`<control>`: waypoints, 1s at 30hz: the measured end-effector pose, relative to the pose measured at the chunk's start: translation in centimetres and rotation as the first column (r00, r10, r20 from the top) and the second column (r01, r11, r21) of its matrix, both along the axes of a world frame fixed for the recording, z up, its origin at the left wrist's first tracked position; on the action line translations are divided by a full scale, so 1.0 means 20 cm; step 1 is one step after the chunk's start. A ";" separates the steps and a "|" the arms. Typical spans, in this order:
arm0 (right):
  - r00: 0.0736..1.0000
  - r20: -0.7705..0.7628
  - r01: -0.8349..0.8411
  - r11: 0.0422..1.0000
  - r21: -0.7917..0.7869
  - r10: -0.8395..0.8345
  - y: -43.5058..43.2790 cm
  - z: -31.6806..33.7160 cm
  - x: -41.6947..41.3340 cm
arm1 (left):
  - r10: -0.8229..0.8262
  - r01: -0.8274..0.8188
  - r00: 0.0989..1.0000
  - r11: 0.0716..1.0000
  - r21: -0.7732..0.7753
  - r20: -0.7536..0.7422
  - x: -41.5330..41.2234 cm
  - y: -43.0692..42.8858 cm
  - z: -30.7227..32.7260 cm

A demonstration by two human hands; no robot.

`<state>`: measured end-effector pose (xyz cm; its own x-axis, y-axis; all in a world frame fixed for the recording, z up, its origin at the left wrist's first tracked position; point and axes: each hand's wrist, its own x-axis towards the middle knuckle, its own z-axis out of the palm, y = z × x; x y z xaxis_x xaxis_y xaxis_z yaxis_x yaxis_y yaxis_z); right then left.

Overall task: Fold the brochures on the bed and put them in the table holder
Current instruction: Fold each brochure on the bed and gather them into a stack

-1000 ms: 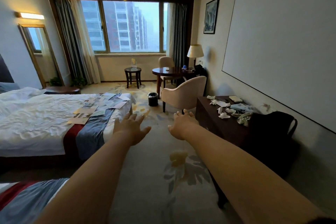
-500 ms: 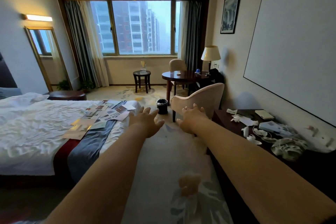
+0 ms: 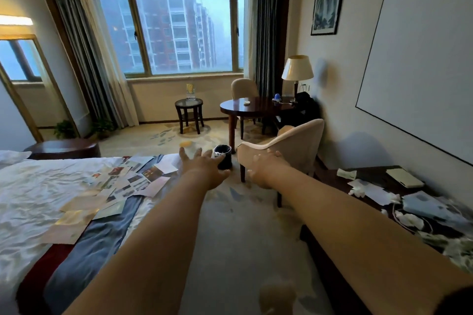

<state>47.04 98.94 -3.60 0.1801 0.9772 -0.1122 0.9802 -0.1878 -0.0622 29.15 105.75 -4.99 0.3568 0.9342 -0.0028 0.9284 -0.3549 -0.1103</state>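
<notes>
Hotel room, seen from the head camera: I am holding both bare arms out over the carpet beside the bed. My left hand is spreading its fingers wide, released and gripping nothing. My right hand is hanging with its fingers loosely relaxed, also holding nothing. The brochures are lying flat in a loose, overlapping scatter across the foot of the bed, on the blue runner and the white cover. Just past the bed's foot, a black waste bin is standing on the floor with something white showing at its rim. Farther beyond the bed, a clear holder is sitting on a small round table with something yellow standing in it. The print on the brochures is too small to read.
</notes>
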 end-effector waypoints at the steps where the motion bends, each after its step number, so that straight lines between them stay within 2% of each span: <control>1: 1.000 -0.002 0.011 1.000 0.013 -0.011 0.13 0.01 0.02 | -0.012 0.012 1.000 1.000 0.002 0.003 0.03 0.15 0.00; 7: 0.998 -0.034 0.054 0.998 0.029 -0.053 0.86 0.01 0.14 | -0.129 0.130 0.991 0.991 -0.043 0.027 0.22 0.91 0.01; 14: 0.999 -0.009 0.036 0.999 -0.002 -0.036 1.66 -0.06 0.35 | -0.116 0.116 0.993 0.991 -0.061 0.001 0.44 1.71 -0.04; 18: 0.997 0.071 -0.008 0.999 -0.050 0.011 2.20 -0.10 0.55 | -0.080 0.079 0.997 0.995 -0.064 -0.004 0.60 2.24 -0.07; 23: 0.989 0.058 -0.134 0.989 -0.062 0.138 2.96 -0.10 0.71 | 0.014 -0.014 1.000 0.997 -0.071 0.001 0.72 2.85 -0.09; 27: 0.972 0.064 -0.225 0.974 -0.028 0.226 3.59 -0.07 0.69 | 0.132 -0.128 0.990 0.988 -0.089 0.041 0.62 3.28 -0.11; 30: 0.950 0.030 -0.310 0.950 -0.031 0.311 3.99 -0.08 0.52 | 0.215 -0.210 0.975 0.973 -0.091 0.048 0.43 3.58 -0.15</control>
<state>57.37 178.74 -5.15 -0.1274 0.9824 -0.1369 0.9918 0.1249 -0.0274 37.73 177.27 -7.94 0.1520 0.9858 -0.0708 0.9874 -0.1546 -0.0325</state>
